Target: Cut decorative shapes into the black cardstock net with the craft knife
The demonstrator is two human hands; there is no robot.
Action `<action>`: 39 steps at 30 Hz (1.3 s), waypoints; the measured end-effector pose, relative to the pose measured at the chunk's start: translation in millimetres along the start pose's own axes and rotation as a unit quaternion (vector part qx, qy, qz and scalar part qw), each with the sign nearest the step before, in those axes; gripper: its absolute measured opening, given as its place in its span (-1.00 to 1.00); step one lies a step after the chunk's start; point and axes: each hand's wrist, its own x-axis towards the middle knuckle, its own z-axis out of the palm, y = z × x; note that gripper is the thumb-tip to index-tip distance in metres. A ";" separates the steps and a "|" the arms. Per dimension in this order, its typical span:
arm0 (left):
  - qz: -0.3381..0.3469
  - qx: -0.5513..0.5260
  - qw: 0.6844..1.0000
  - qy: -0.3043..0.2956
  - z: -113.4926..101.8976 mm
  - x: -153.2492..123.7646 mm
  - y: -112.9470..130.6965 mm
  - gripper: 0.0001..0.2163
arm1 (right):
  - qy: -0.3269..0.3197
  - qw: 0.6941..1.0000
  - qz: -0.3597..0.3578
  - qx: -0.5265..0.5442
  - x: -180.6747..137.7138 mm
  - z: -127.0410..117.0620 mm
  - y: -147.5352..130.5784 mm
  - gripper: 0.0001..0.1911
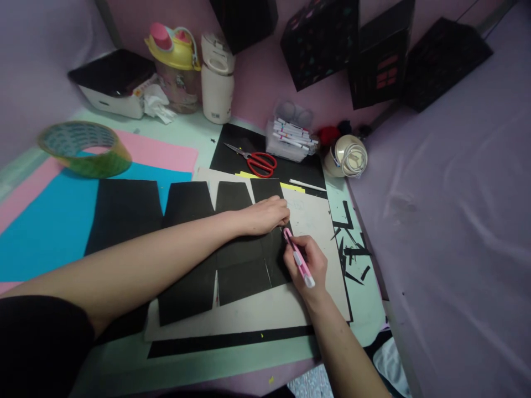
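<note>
A large sheet of black card (243, 282), with wedge-shaped notches cut between its panels, lies over a pale board (309, 221). My left hand (267, 214) reaches across it and rests near its right end, fingers curled under; what they hold, if anything, is hidden. Gripped in my right hand (309, 262) is a pink utility knife (299, 257) with a white end. Its tip meets the card just below my left fingers. A thin slit (267, 272) shows in the card left of my right hand.
Red-handled scissors (261, 163), a box of markers (290, 141) and a white pen (307, 185) lie behind the board. A tape roll (99, 163) sits on blue and pink sheets (53, 221). Black scraps (352, 251) are at right. Dark paper boxes (323, 41) hang overhead.
</note>
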 end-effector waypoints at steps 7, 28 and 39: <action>-0.004 0.000 1.000 0.007 1.3 1.5 0.8 -0.86 | 0.000 1.000 -0.011 -0.003 1.0 0.5 -0.8 -0.89; 0.022 -0.030 0.998 0.046 1.1 7.3 -14.7 -0.82 | 0.011 0.979 0.195 0.060 35.4 0.5 -26.3 -0.84; 0.028 -0.042 0.997 0.050 4.9 10.0 -17.5 -0.80 | 0.111 0.982 0.151 -0.024 35.1 4.7 -56.0 -0.91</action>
